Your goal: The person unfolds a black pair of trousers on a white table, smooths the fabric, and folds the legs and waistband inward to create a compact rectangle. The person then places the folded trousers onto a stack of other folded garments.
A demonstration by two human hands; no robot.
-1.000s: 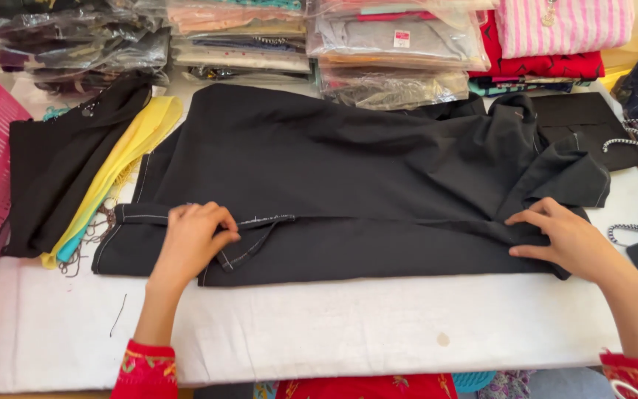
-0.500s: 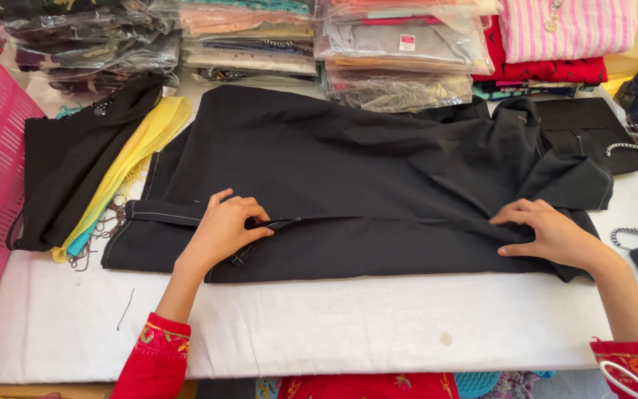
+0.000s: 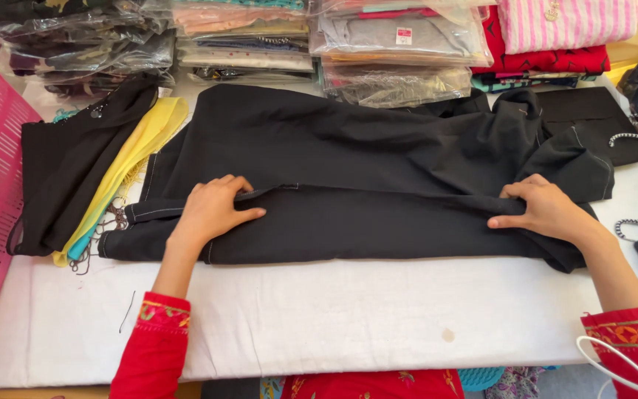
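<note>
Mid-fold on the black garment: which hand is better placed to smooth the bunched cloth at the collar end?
Right, probably. The right hand already rests on the black garment beside the bunched, rumpled cloth at that end. The left hand lies flat on the folded edge near the opposite end, by the yellow cloth, far from it.
</note>
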